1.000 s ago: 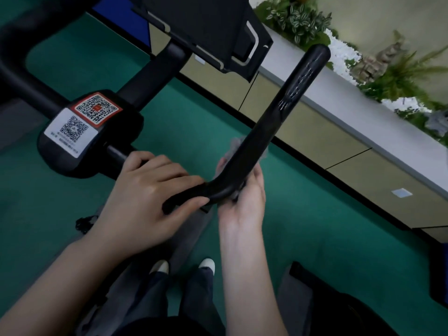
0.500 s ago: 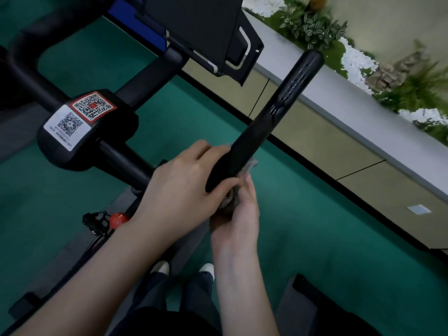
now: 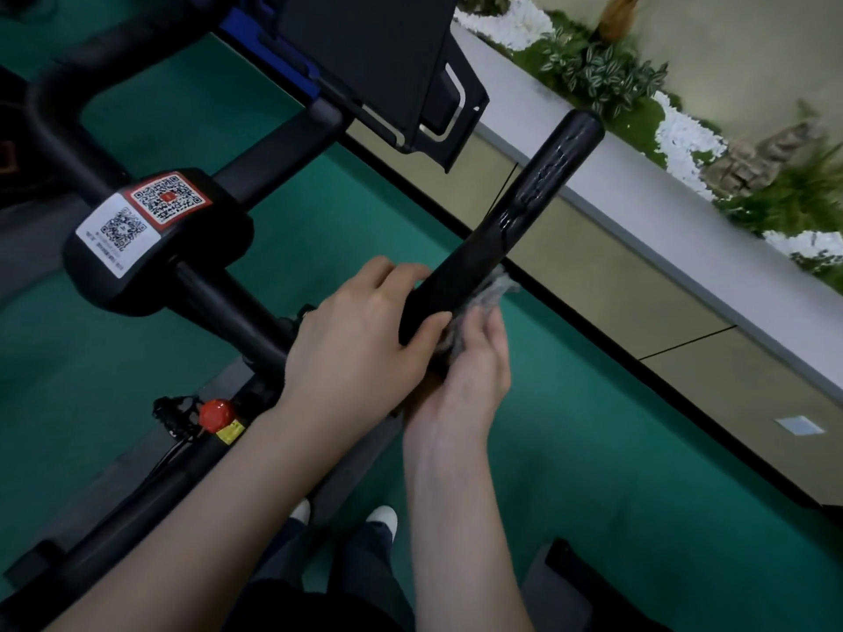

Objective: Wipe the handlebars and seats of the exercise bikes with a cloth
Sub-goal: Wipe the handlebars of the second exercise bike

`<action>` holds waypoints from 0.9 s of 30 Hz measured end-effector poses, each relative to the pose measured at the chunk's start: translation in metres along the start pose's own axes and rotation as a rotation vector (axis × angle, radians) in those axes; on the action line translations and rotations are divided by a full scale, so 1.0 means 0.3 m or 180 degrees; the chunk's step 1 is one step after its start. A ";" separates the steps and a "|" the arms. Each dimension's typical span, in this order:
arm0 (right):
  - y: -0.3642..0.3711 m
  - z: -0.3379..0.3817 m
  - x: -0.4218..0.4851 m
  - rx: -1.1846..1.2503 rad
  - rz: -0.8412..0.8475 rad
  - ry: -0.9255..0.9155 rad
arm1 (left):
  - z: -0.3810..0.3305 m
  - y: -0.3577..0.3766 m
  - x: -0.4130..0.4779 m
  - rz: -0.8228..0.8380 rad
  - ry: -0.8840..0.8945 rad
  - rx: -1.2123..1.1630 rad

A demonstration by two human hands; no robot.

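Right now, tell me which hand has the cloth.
The right hand: it holds the grey cloth against the handlebar. The left hand grips the same bar bare, with no cloth.

We stand on a green floor (image 3: 570,449), our white-toed shoes (image 3: 382,517) by a grey mat (image 3: 105,485) that carries the exercise bike's black frame (image 3: 114,535). Another grey mat (image 3: 561,595) lies at lower right. A beige-panelled planter ledge (image 3: 593,275) borders the floor.
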State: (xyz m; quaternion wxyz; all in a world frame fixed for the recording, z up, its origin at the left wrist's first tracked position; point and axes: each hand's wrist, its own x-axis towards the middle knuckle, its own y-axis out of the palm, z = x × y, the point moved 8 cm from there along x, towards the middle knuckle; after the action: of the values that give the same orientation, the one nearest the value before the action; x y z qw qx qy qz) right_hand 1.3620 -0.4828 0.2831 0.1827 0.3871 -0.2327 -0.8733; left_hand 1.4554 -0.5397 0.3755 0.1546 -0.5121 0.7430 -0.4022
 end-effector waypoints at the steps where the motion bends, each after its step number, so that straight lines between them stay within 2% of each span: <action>1: -0.003 0.013 -0.001 0.0137 -0.0131 -0.0291 | 0.003 0.002 -0.001 -0.0017 -0.0012 0.0035; 8: 0.041 0.153 -0.122 -0.1234 -0.0126 -0.2542 | 0.012 -0.005 -0.006 -0.0155 0.0013 0.0077; 11: 0.118 0.235 -0.096 -0.1519 0.0043 -0.3064 | 0.015 -0.003 -0.009 -0.0136 0.0041 0.0052; 14: 0.169 0.254 -0.112 -0.2141 0.0444 -0.3523 | 0.020 -0.004 -0.009 -0.0112 -0.0018 0.0002; 18: 0.208 0.251 -0.144 -0.3208 0.1384 -0.4275 | 0.029 -0.003 -0.010 -0.0065 -0.0096 -0.0048; 23: 0.349 0.304 -0.114 -0.4422 0.2207 -0.4480 | 0.041 0.002 -0.011 -0.0049 -0.0215 -0.0031; 27: 0.449 0.264 -0.115 -0.5769 0.3271 -0.3843 | 0.047 0.004 -0.012 -0.0035 -0.0246 -0.0047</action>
State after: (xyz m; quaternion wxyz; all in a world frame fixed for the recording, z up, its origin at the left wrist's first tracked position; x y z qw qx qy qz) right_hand 1.3423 -0.5557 0.4241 0.5764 -0.4910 0.2905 -0.5851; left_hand 1.4653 -0.5426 0.3650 0.1773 -0.5324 0.7366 -0.3775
